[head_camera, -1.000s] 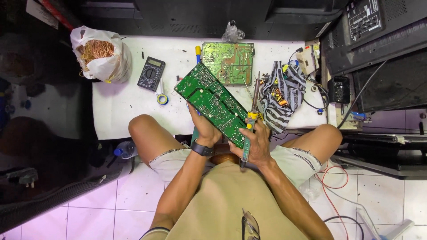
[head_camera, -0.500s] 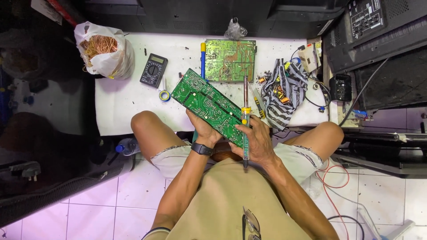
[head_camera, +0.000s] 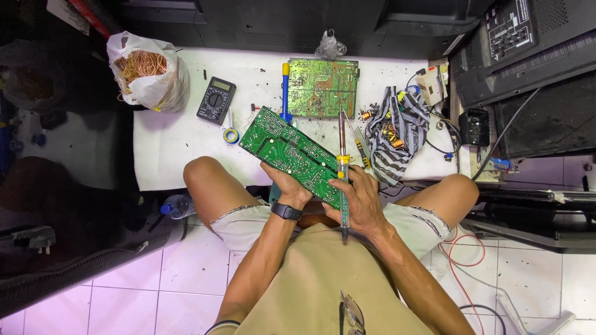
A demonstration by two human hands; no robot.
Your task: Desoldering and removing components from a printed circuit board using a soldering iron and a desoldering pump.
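Both hands are busy: left hand [head_camera: 287,184] clamps the long green circuit board [head_camera: 290,155] slanting up-left, right hand [head_camera: 360,201] grips the yellow-handled soldering iron [head_camera: 342,162] upright at its near end.

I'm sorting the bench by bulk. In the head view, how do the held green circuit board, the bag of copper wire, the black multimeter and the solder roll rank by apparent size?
1. Held green circuit board, though it sits nearer the camera.
2. Bag of copper wire, close to the board, so the top two are unsure.
3. Black multimeter.
4. Solder roll.

white tiled floor [head_camera: 186,291], low white table [head_camera: 167,167], dark cabinets [head_camera: 298,22] behind.
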